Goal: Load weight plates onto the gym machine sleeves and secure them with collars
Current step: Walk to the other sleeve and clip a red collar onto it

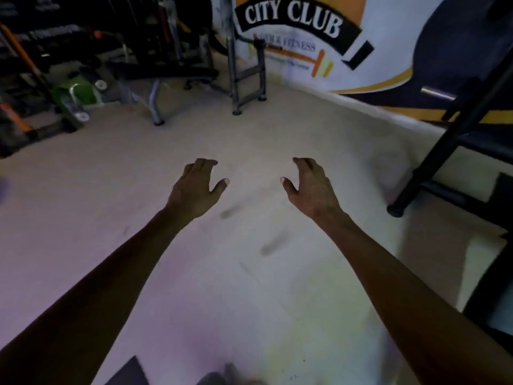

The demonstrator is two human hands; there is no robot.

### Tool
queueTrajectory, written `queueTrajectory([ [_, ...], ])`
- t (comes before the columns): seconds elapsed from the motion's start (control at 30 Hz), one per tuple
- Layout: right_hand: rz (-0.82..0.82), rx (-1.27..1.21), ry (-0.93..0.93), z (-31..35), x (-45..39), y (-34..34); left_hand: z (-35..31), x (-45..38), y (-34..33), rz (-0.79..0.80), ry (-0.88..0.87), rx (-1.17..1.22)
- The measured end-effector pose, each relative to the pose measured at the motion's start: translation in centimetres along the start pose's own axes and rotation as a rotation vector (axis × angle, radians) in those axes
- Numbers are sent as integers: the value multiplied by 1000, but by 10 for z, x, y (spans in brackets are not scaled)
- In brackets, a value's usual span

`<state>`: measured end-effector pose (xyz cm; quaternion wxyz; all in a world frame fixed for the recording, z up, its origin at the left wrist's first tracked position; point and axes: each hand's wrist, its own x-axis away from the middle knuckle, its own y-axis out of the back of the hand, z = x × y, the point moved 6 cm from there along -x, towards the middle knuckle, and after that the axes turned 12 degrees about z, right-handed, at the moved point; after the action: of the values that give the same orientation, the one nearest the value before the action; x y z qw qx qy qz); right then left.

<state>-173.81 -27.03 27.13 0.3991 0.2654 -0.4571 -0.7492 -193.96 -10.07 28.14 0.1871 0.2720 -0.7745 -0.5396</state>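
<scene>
Item, foreground: two bare forearms reach forward from the lower corners over a pale floor [249, 273] marked with dark scuffs. Left hand [194, 187], empty, fingers curled loosely, thumb pointing inward; right hand [312, 187], likewise empty and loosely curled, thumb toward the left hand; the two held apart, palms down, touching nothing. Item, right edge: black machine frame [449, 140], its long tube slanting from a rubber foot on the floor up toward the upper right; a bare chrome sleeve [438, 93] projects from it, long axis near horizontal, free end pointing left, well apart from both hands. Weight plates and collars cannot be made out. Item, middle distance: grey steel stand [244, 76] on the floor by the wall. Item, far left: dark benches and a green machine [80, 93], blurred. Item, rear wall: banner [291, 18] reading "CITY CLUB"
</scene>
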Motion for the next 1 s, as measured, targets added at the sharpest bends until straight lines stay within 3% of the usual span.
queueTrajectory([
  [0.4,-353,113,-322,-26,-191,109,-29,-316,70,8,-478,104],
  [0.7,-588,190,-474,-67,-291,212,-137,-504,120,-46,-816,171],
  [1.0,-712,205,-553,-172,-415,285,-261,-697,103,-38,-1020,215],
])
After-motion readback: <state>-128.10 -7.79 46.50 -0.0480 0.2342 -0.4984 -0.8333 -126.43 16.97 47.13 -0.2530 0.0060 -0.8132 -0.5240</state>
